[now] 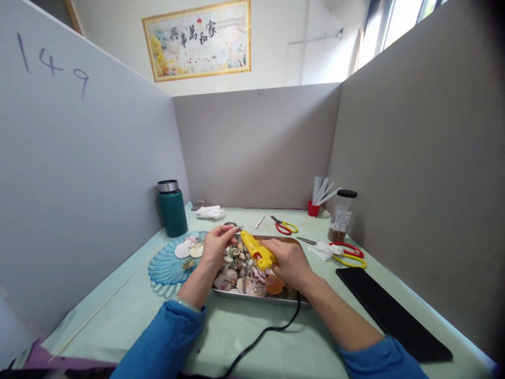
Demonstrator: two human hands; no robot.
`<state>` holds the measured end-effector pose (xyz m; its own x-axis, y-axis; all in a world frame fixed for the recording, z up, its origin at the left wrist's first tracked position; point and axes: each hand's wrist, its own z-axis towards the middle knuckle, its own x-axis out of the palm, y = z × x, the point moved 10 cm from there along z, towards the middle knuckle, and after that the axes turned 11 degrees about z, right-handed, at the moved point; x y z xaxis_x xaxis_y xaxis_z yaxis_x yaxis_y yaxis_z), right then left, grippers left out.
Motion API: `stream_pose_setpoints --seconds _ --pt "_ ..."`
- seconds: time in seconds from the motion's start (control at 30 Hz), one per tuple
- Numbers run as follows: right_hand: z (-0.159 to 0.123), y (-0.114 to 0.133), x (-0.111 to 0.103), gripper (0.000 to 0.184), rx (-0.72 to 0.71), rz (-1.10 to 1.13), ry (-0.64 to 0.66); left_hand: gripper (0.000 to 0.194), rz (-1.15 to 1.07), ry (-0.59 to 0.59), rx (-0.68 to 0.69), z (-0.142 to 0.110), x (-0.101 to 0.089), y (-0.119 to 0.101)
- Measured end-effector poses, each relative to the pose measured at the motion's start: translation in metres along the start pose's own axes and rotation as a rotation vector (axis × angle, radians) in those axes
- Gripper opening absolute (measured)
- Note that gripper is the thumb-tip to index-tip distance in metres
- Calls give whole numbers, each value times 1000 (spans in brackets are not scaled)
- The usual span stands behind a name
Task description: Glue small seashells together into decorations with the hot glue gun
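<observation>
My right hand (290,260) is wrapped round a yellow hot glue gun (256,250), its nozzle pointing up and left. A black cord (272,329) trails from it toward the table's front edge. The fingers of my left hand (218,243) pinch a small piece right at the nozzle tip; it is too small to name, perhaps a bit of shell. Under both hands lies a metal tray (252,298) full of assorted seashells (244,279). Left of it, a blue scalloped plate (163,266) carries several shells (183,250), partly behind my left forearm.
A green bottle (172,210) stands at the back left near white tissue (211,212). Two pairs of scissors (290,227) (349,253), a red cup of glue sticks (314,209), a black-lidded jar (341,216) and a black slab (390,313) occupy the right. Grey partitions (256,147) enclose the table.
</observation>
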<state>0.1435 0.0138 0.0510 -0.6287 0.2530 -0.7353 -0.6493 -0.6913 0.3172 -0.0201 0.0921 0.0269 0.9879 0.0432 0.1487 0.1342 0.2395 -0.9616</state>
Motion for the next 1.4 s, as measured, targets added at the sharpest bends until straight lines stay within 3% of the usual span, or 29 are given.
stream_pose_setpoints --seconds 1.4 --pt "1 0 0 51 -8 -24 -10 35 62 -19 12 1 -1 -1"
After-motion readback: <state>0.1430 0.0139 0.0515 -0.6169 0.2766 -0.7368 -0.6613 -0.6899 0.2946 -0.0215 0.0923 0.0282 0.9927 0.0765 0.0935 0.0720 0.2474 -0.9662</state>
